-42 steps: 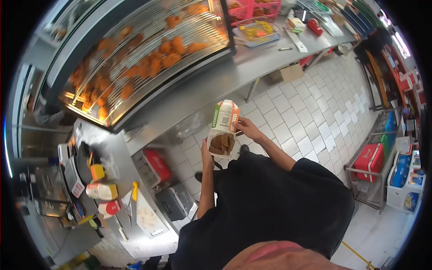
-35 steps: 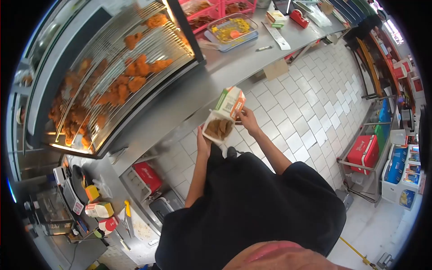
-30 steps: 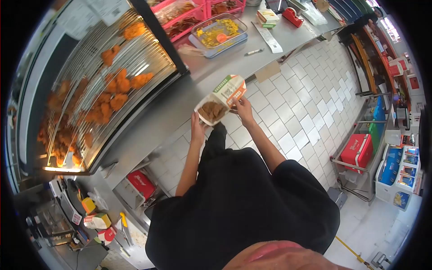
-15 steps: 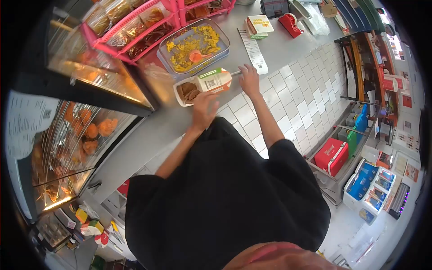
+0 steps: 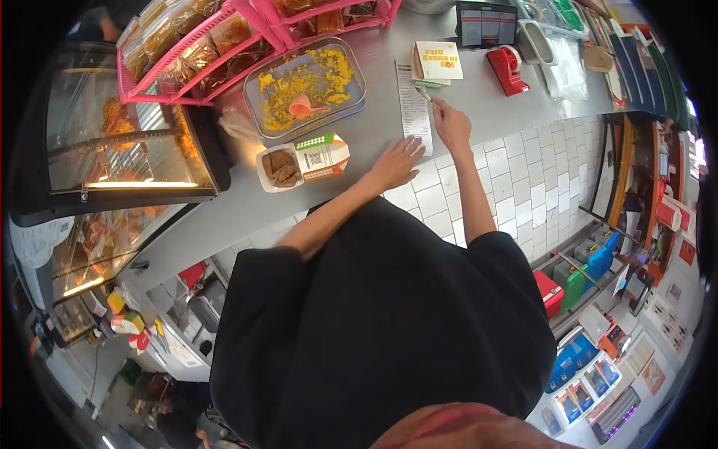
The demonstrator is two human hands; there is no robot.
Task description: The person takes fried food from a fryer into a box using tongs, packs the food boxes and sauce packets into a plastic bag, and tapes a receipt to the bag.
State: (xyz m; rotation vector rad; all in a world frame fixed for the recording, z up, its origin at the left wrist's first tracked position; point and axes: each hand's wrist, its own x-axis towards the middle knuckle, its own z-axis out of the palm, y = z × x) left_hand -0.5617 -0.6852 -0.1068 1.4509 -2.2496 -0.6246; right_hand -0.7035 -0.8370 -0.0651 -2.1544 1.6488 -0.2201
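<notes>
My right hand (image 5: 451, 126) is closed around a slim, pale pen (image 5: 424, 94), its tip over a long printed receipt (image 5: 413, 112) on the steel counter. Fingers spread, my left hand (image 5: 399, 162) lies flat at the receipt's lower end. To the left, an open takeaway box (image 5: 263, 173) holds brown pieces of food (image 5: 282, 169); its lid is folded back, showing a printed code. Beyond the receipt's upper end stands a closed takeaway box (image 5: 437, 60) with yellow lettering, close to the pen's tip.
A clear tray (image 5: 360, 97) of yellow food bits with an orange scoop (image 5: 301, 107) stands behind the open box. Pink baskets (image 5: 179, 93) of packets are at the back left. A red tape dispenser (image 5: 508, 71) sits to the right. A lit glass food cabinet (image 5: 134, 142) borders the left.
My left hand has left the open box and come right to the receipt. My right hand has brought the pen over the receipt's upper part. The view has shifted.
</notes>
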